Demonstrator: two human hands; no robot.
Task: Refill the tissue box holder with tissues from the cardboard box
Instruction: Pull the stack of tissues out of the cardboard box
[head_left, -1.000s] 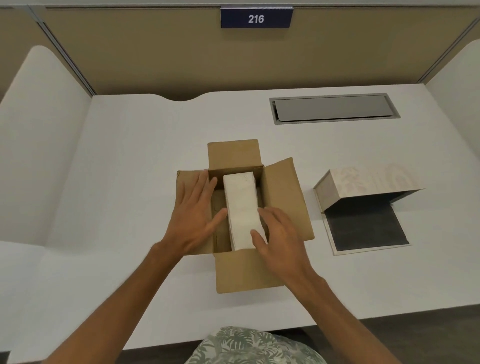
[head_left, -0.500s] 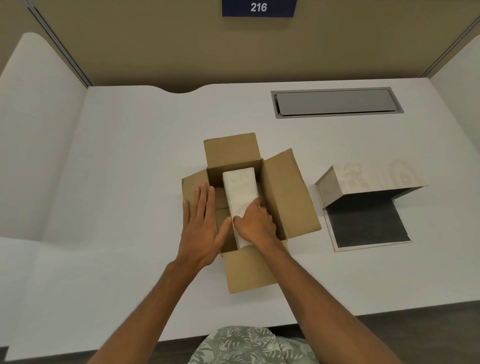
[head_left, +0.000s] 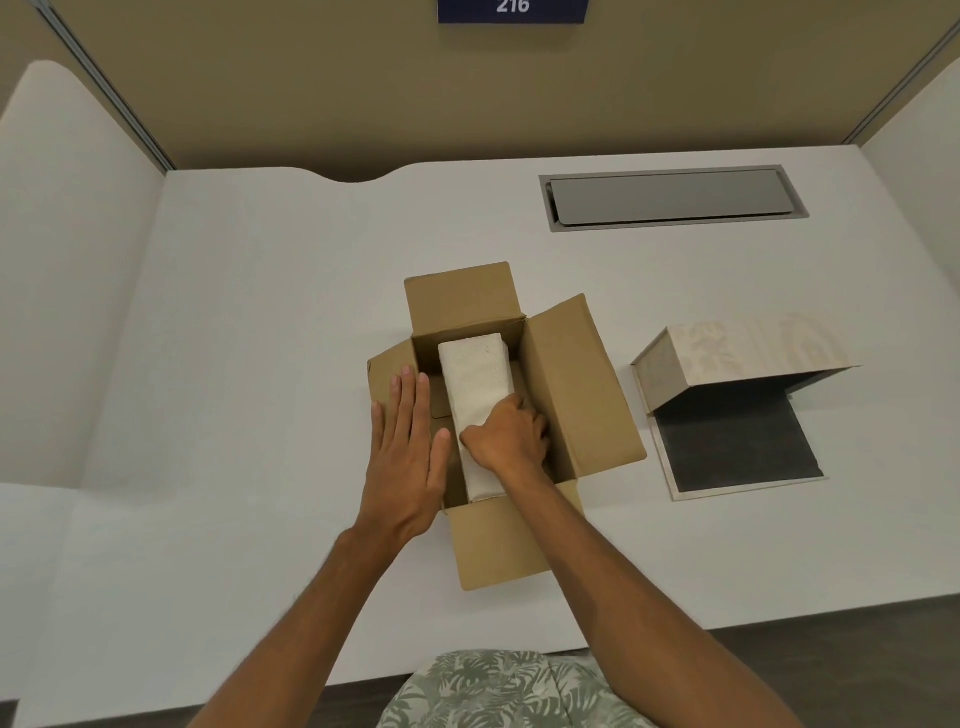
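One white tabletop (head_left: 260, 364) fills most of the view, walled by white side dividers and a tan back panel (head_left: 311, 104) that carries a blue sign (head_left: 512, 10) reading 216. A grey metal hatch (head_left: 672, 200) is set flush into the tabletop at the far right. Near the middle stands the cardboard box (head_left: 571, 395), all four flaps folded open and outward. To its right, well apart from it, lies the tissue box holder (head_left: 743, 358), a pale wood-grain shell tipped up off its dark-lined base (head_left: 735, 447), so the inside is exposed.

Inside the cardboard box, a white stack of tissues (head_left: 475, 374) runs near to far along the middle. The right hand (head_left: 506, 436) reaches down into the box and is closed on the near part of the stack, thumb on its left side and fingers curled over its right side. The left hand (head_left: 408, 452) lies flat with fingers straight and together, palm pressing on the box's left flap and rim, holding nothing. At the near edge of the view, leaf-print fabric (head_left: 498, 691) shows.
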